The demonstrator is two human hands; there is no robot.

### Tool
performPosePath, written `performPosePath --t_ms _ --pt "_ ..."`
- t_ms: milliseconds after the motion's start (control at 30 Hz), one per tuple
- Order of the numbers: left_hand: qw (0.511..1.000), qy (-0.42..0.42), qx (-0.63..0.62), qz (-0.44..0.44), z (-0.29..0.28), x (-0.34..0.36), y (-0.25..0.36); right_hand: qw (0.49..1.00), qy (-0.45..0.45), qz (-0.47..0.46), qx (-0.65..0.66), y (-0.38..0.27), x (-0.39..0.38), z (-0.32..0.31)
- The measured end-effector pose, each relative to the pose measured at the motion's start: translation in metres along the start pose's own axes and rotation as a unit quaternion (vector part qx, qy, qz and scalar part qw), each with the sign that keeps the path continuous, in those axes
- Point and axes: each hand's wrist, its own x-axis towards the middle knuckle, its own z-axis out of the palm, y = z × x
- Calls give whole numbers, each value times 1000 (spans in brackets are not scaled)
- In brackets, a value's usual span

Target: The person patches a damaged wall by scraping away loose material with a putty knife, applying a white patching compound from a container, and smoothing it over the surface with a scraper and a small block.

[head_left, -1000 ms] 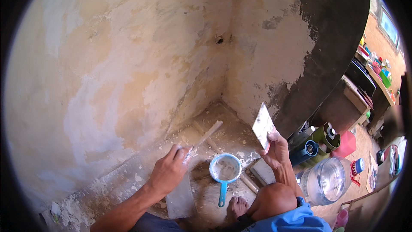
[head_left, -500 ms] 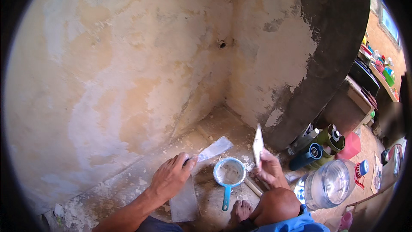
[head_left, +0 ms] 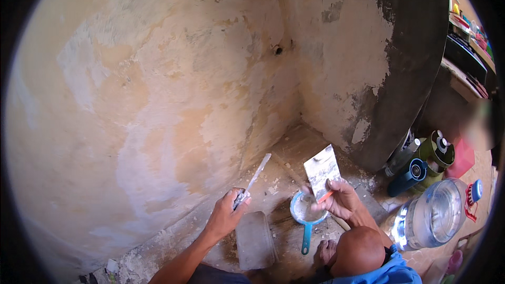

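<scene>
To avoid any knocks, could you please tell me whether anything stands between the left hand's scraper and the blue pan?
Nothing visible stands between the scraper in the left hand and the blue pan; the right hand overlaps its right rim from this angle.

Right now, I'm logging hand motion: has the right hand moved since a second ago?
Yes: judged against the blue dipper, the right hand has shifted left in view and now partly overlaps the dipper's rim.

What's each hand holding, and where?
The left hand holds a putty knife by its handle; the right hand, a smeared flat plate by its lower edge.
</scene>
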Motion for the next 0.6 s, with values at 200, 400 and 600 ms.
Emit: performPosePath --t_ms 200,400,600 --pt "995 32 -44 -83 -15 3 -9 994 -63 85 -17 -3 3 2" --pt "973 95 -164 -135 -31 -21 33 998 -39 15 -49 -20 31 6" --pt "963 99 -164 -192 -47 -36 76 999 -25 -27 -3 -33 62 3"
